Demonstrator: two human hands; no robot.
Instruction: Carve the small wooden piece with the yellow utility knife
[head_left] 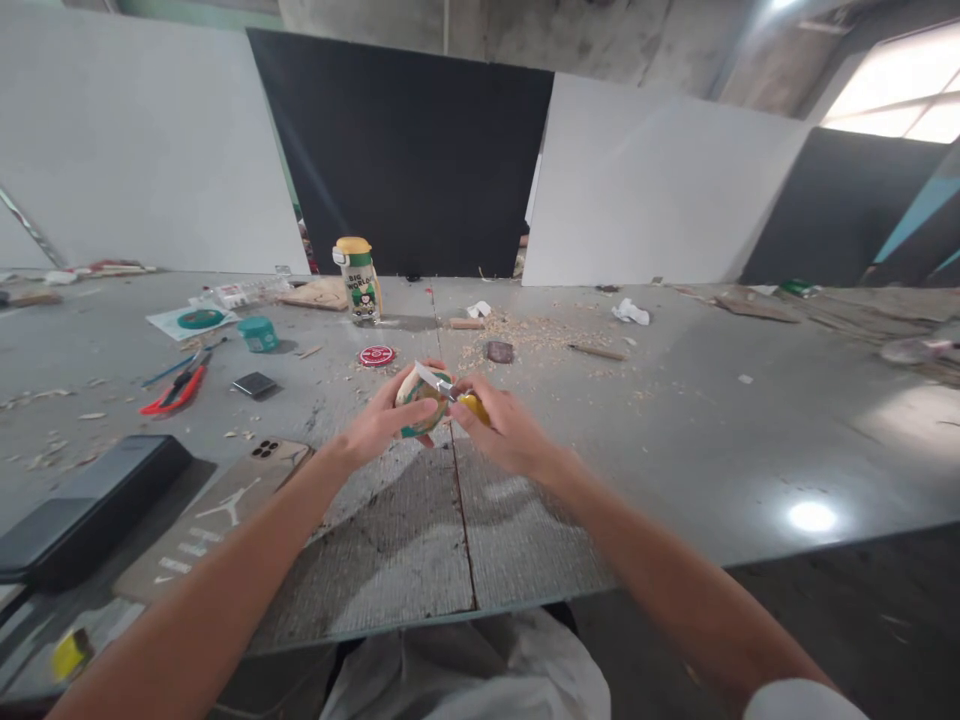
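My left hand (381, 418) is wrapped around a rounded cream-and-teal piece (409, 390), its thumb lying across the near face. What the piece is made of, I cannot make out. In my right hand (514, 428) is a knife (474, 408) with a yellow handle. Its silver blade points up and left over the top of the rounded piece; whether it touches the surface is unclear. Both hands are close together above the table's seam. Just beyond them lie a round red lid or badge (377, 356) and a small dark brown block (499, 352).
Wood shavings (525, 328) litter the grey table. A yellow-lidded bottle (358, 280) stands at the back. At left are a teal jar (257, 335), red cutter (176, 390), small dark square (254, 385), phone (225, 500) and black case (97, 505). A thin tool (598, 352) lies right.
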